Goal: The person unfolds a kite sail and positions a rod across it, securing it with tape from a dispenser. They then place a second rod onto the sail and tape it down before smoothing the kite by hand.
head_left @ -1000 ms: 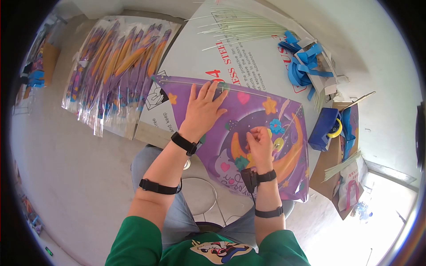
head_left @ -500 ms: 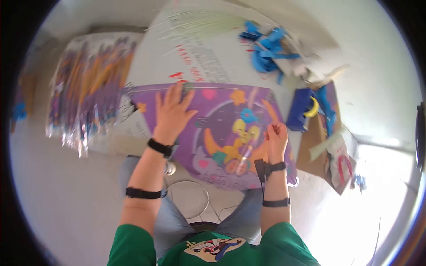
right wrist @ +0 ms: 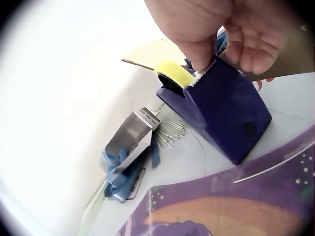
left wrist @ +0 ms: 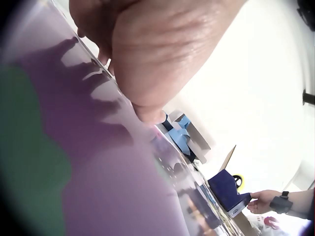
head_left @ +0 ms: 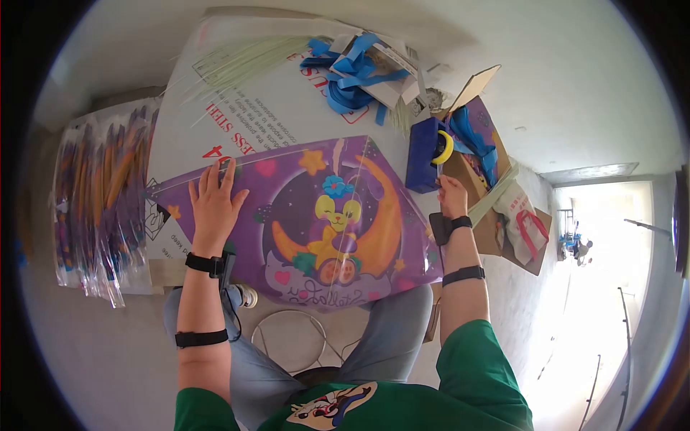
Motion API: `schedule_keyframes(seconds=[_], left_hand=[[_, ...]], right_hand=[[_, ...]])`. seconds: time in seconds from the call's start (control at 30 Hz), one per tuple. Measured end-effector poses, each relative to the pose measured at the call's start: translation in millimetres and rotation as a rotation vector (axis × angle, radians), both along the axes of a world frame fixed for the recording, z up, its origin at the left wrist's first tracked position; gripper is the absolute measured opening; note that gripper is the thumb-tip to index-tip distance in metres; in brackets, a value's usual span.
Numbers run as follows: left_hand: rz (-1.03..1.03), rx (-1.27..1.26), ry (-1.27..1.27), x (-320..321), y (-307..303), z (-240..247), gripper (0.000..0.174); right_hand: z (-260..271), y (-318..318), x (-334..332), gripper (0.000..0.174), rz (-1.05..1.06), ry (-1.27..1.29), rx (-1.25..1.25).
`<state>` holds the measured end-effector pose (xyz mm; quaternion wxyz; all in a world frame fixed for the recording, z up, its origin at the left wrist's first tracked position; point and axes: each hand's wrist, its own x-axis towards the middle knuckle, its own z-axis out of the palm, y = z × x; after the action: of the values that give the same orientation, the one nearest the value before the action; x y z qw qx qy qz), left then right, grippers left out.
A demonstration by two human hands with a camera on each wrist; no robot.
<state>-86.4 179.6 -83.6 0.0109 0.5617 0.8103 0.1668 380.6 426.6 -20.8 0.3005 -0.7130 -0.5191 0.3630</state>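
Observation:
A purple kite [head_left: 248,230], printed with a bunny on a crescent moon, lies flat across the table with a thin rod along its upper edge. My left hand [head_left: 214,208] rests on its upper left edge, fingers spread and straight. To the right of the kite stands a blue tape dispenser [head_left: 422,161] holding a yellow-cored tape roll [right wrist: 174,74]. At the dispenser's serrated cutter, my right hand [head_left: 453,197] pinches the tape between thumb and forefinger; the other fingers are curled. The pinched tape end is hidden behind the thumb in the right wrist view.
Plastic-bagged kites [head_left: 108,194] lie at the far left. Pale thin rods [head_left: 248,65] and blue ribbons [head_left: 348,93] with a small open carton are at the back. A cardboard box [head_left: 467,183] and a white bag [head_left: 517,208] stand right of the dispenser.
My right hand has moved from over the kite's printed middle, rightward to the tape dispenser. The left hand stays on the kite's upper edge. The head view has turned right.

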Motion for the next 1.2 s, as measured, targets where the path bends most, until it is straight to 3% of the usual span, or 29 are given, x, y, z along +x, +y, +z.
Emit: schedule_keyframes(seconds=[0.07,0.1,0.17,0.27,0.4,0.63,0.73,0.83,0.9,1.0,1.07,1.2], left_hand=[[0.006,-0.005,0.021,-1.3,0.7,2.7,0.057],[0.018,-0.008,0.04,-1.9,1.4,4.4,0.054],[0.023,0.0,0.029,-4.3,2.0,4.2,0.051],[0.042,-0.008,0.0,-10.6,1.9,2.7,0.045],[0.062,-0.006,-0.029,-16.2,1.4,-2.8,0.042],[0.064,0.04,0.006,-19.6,-0.3,-12.0,0.046],[0.048,0.053,-0.02,-22.5,-2.7,-3.3,0.045],[0.087,0.093,-0.103,-23.1,-3.6,-5.1,0.042],[0.117,0.099,-0.108,-25.7,-2.0,-4.1,0.04],[0.101,0.101,-0.148,-24.4,-7.1,-4.1,0.037],[0.092,0.118,-0.18,-24.9,-6.1,-4.4,0.036],[0.103,0.087,-0.179,-25.2,-6.0,-1.4,0.037]], right_hand=[[-3.1,4.1,4.1,0.021,-0.06,0.254,-0.07],[-5.6,6.9,8.2,0.021,-0.065,0.255,-0.069],[-6.1,9.7,10.3,0.016,-0.104,0.606,-0.181],[-7.4,-2.2,8.9,0.013,-0.179,0.831,-0.117],[-29.3,-28.8,11.0,0.009,-0.145,0.873,0.121],[-48.0,-43.7,4.0,0.006,-0.171,0.846,0.181],[-58.3,-44.1,4.9,0.012,-0.163,0.688,0.215],[-66.1,-53.1,30.1,0.011,0.375,-0.764,0.149],[-75.7,-61.1,4.2,0.012,-0.238,0.521,0.19],[-53.3,-89.3,-48.8,0.01,-0.113,0.465,0.095],[-30.6,-112.5,-113.9,0.009,0.085,0.42,-0.025],[-26.7,-150.4,-225.8,0.015,0.205,0.683,-0.168]])
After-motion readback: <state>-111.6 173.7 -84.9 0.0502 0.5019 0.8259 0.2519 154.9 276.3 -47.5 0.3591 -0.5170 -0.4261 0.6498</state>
